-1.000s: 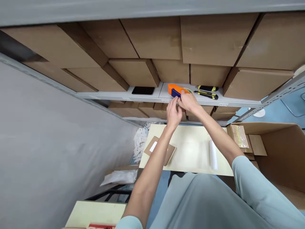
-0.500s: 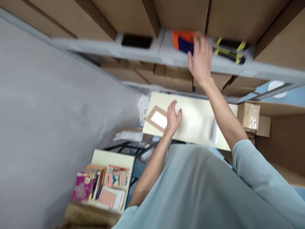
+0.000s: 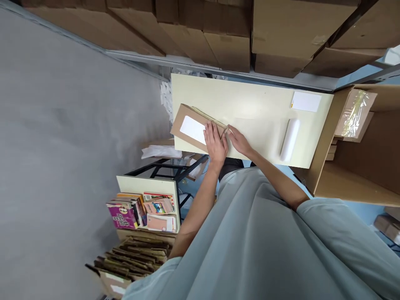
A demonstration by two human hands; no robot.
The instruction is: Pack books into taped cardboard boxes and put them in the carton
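A flat brown cardboard mailer [image 3: 177,125] with a white label [image 3: 191,128] lies at a slant on the left part of the pale table [image 3: 256,104]. My left hand [image 3: 215,143] rests flat on its right part, fingers stretched out, covering one end of the label. At the mailer's right end, the fingers of my right hand [image 3: 240,141] are closed on the edge, where it looks slightly parted. What lies inside the mailer is hidden.
A white roll [image 3: 289,139] and a white card [image 3: 306,101] lie on the table's right side. Beside it stands a large open carton [image 3: 359,187]. Shelved boxes [image 3: 281,29] fill the back. At lower left are books [image 3: 123,214] and a box of flattened cardboard [image 3: 134,256].
My right hand has come down from the shelf, where it was at an orange and dark-blue item, to the mailer. My left hand has settled on the mailer. The view has tilted down.
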